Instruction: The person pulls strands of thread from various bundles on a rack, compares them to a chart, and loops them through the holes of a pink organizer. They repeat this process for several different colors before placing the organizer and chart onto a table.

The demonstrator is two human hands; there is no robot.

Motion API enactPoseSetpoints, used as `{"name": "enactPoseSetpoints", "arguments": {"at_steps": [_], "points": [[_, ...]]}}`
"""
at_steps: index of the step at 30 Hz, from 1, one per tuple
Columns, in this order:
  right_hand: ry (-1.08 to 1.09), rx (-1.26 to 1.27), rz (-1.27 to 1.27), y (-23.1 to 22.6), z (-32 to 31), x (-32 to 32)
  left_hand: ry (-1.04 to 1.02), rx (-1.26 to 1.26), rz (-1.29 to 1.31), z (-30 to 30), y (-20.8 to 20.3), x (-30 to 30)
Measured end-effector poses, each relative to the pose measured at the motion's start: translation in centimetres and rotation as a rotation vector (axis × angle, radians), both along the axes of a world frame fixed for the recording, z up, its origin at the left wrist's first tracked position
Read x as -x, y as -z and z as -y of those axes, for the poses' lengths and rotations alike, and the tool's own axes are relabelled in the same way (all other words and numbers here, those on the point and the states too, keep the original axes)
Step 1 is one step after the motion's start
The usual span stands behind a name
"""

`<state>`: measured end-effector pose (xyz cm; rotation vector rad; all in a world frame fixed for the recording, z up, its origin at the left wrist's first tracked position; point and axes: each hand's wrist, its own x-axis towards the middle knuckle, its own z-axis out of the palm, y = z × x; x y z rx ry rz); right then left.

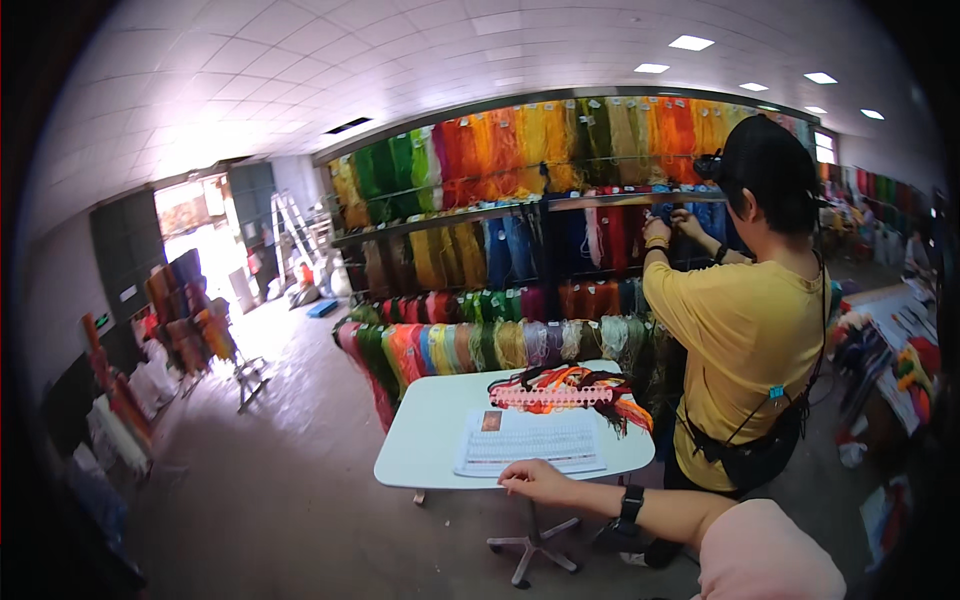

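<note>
My right hand (540, 482) reaches in from the lower right, with a dark wristband (630, 506) on the wrist. Its fingers are curled together at the near edge of a white table (420, 430), by the lower edge of a printed sheet (540, 445). Whatever they may hold is too small to make out. Behind the sheet lies a pink strip (550, 397) with a row of holes, bunches of red, orange and dark yarn hanging from it. My left hand is out of view.
A co-worker in a yellow shirt (745, 330) stands at the table's right, both hands raised to a rack of coloured yarn skeins (520, 250). More skeins (470, 345) hang low behind the table. An open doorway (195, 230) and a ladder (290, 230) are at left.
</note>
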<state>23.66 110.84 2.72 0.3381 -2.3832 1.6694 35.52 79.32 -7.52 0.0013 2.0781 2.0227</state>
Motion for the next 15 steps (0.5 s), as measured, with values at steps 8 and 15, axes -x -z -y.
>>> {"name": "enactPoseSetpoints", "arguments": {"at_steps": [8,15], "points": [[0.337,-0.337,-0.228,-6.4,-4.4,6.2,0.215,0.254,-0.26,2.1,-3.4,16.5],[0.646,-0.425,-0.412,-14.4,-15.9,14.8,0.27,0.467,-0.486,-3.9,-7.6,24.0]]}}
